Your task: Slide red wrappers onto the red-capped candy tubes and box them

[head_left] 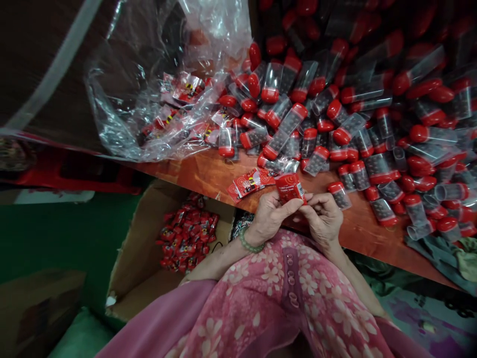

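Between my two hands, just over the front edge of the table, is a small red printed packet (pixel 288 188) with a barcode at its right side. My left hand (pixel 271 215) pinches it from the left, thumb on its face. The fingers of my right hand (pixel 323 215) are closed at its lower right corner. Any other thing inside the packet or behind my fingers is hidden. Several flat red packets (pixel 250 183) with a yellow and black figure lie on the table left of my hands. A clear container with a red cap (pixel 338 194) lies right of my right hand.
A large heap of clear containers with red caps (pixel 292 122) covers the wooden table (pixel 208 174). A clear plastic bag (pixel 149 134) holding red packets lies at the left. Below the edge, a cardboard box (pixel 130 248) contains many filled red packets (pixel 188 233).
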`<state>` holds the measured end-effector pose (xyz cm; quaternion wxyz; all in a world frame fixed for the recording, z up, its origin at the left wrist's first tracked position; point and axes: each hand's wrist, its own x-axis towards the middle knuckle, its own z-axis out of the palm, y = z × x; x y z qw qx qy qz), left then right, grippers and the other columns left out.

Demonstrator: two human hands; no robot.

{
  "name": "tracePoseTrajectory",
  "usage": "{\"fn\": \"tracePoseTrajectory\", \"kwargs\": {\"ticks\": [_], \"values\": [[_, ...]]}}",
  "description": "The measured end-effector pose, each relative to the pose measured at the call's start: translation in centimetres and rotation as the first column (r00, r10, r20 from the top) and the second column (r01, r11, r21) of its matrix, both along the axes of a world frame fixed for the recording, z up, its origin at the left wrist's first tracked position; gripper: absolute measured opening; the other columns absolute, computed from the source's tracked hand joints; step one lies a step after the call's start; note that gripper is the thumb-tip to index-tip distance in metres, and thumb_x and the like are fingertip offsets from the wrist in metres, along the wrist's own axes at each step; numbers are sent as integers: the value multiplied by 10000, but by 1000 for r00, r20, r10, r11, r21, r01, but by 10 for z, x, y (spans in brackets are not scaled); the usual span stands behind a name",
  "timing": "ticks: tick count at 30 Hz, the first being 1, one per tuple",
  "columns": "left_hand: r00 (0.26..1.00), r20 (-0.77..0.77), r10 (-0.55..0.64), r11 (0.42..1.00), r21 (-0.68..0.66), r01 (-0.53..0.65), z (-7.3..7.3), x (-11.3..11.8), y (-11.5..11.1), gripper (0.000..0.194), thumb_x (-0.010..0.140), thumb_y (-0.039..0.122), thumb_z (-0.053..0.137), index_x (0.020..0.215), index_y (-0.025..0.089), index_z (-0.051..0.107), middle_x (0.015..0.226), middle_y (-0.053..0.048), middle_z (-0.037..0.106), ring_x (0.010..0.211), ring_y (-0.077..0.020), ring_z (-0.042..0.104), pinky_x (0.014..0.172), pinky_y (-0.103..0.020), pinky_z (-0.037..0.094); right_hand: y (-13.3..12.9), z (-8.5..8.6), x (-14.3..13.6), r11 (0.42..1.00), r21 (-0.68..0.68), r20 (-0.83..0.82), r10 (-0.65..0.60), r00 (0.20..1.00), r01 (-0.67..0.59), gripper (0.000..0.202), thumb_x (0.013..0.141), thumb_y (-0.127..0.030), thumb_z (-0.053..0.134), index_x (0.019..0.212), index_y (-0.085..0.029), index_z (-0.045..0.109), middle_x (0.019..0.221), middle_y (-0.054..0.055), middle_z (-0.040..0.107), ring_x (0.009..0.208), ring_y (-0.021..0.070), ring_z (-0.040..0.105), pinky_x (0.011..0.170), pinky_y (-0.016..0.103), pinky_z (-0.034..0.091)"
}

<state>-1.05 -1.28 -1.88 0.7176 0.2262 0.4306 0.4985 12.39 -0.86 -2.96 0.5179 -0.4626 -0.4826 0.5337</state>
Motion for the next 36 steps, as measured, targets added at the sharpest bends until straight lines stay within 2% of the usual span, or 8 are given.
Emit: {"fn": "tracePoseTrajectory", "kwargs": {"ticks": [4, 8, 11, 14, 18, 22, 26, 36], "values": [[994, -106, 30, 999, 28, -27, 8, -17, -10, 372, 752, 483, 862, 962, 180, 818, 967, -68, 825, 797, -158, 745, 793, -277, 602, 0, 6, 3, 984, 99, 202, 128, 971, -150, 239, 860, -348, 801, 790, -234, 603, 801, -33, 778, 494, 103, 681, 486, 208, 561], [878, -445, 178, 982, 18, -190, 15, -74, -47, 334, 780, 456, 840, 960, 177, 804, 941, -66, 830, 901, -227, 785, 882, -354, 621, 3, 15, 25, 953, 178, 546, 112, 830, -246, 90, 901, -287, 736, 842, -229, 701, 697, -33, 730, 564, 118, 665, 561, 231, 519], [534, -797, 283, 918, 65, -390, 9, -145, -95, 319, 778, 450, 837, 984, 212, 788, 920, -1, 827, 885, -236, 776, 808, -363, 614, 7, 12, 56, 957, 284, 675, -149, 723, -68, 116, 906, -330, 717, 859, -223, 715, 762, -6, 746, 627, 140, 658, 612, 262, 505], [145, -982, 123, 904, 51, -425, -1, -209, -137, 381, 750, 503, 831, 1019, 242, 768, 772, 39, 778, 917, -321, 765, 747, -411, 575, 11, 2, 87, 947, 321, 806, -278, 522, 9, 213, 914, -417, 708, 940, -207, 720, 863, 55, 764, 757, 191, 673, 750, 325, 526], [-332, -916, 224, 935, 298, -192, -9, -218, -132, 722, 688, 545, 872, 1285, 193, 671, 1354, -160, 698, 1330, -463, 597, 1091, -659, 468, 11, -10, 107, 956, 269, 934, -228, 276, -121, 423, 943, -541, 649, 1146, -174, 710, 1104, 152, 754, 1031, 292, 658, 969, 455, 499], [-108, -930, 353, 923, 327, 202, -8, -146, -68, 400, 924, 406, 707, 1273, 214, 682, 1241, -117, 730, 1175, -272, 674, 1051, -485, 544, 7, -15, 106, 956, 243, 956, -207, 208, -163, 597, 952, -590, 603, 1338, -138, 646, 1230, 212, 692, 1124, 341, 610, 984, 517, 522], [-156, -891, 426, 839, 326, 435, -14, -95, -17, 373, 957, 412, 661, 1220, 152, 712, 1123, -138, 722, 1046, -254, 637, 947, -424, 546, 7, -19, 106, 952, 258, 956, -228, 184, -162, 545, 970, -536, 582, 1365, -164, 637, 1184, 206, 691, 1078, 355, 610, 953, 559, 551], [-136, -889, 437, 804, 318, 502, -27, -93, -7, 318, 989, 357, 606, 1236, 187, 713, 1202, -142, 715, 1089, -261, 622, 937, -433, 530, 12, -13, 98, 969, 199, 961, -164, 222, -145, 478, 947, -416, 643, 1367, -188, 642, 1204, 203, 675, 1085, 338, 594, 965, 516, 521]]}}
